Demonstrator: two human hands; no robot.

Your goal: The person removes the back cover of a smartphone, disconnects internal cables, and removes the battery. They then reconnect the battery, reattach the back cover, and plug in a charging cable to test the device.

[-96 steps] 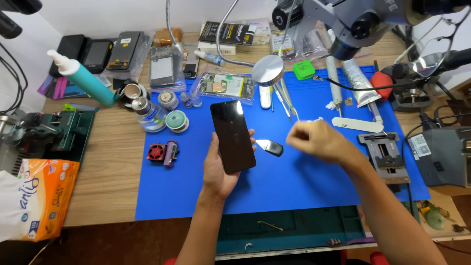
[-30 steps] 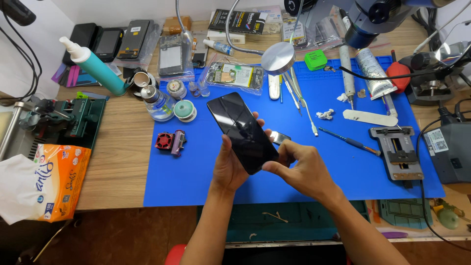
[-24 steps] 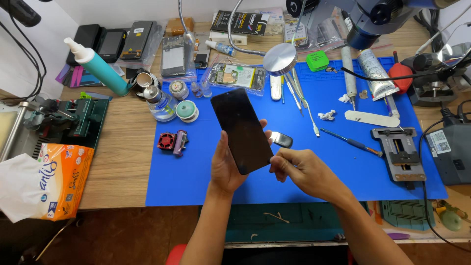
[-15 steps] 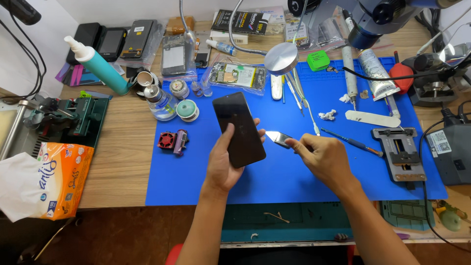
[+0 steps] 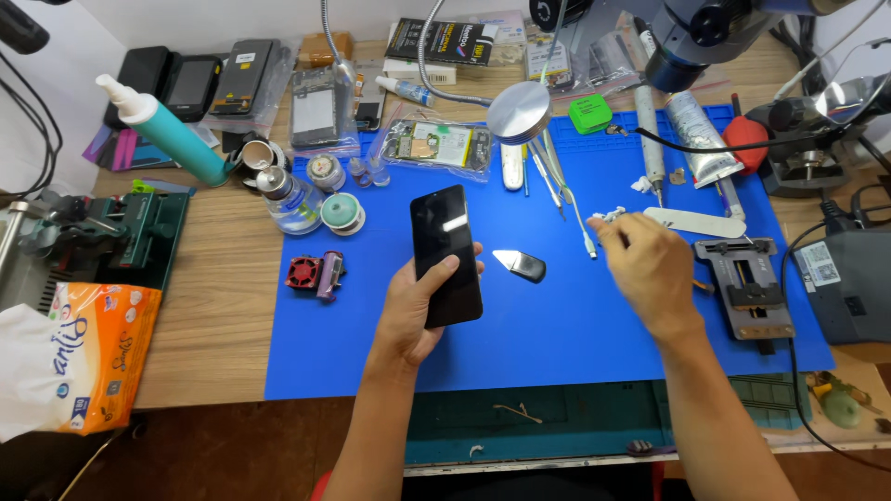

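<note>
Smartphone [image 5: 446, 254], dark screen up, sits gripped in the left hand [image 5: 418, 311] above the blue work mat [image 5: 353, 362]. Right hand [image 5: 645, 269] reaches toward a white scrap [image 5: 610, 215] (fingers curled; whether they pinch anything, I cannot tell), well apart from the small blade tool [image 5: 520, 264] lying between the hands.
</note>
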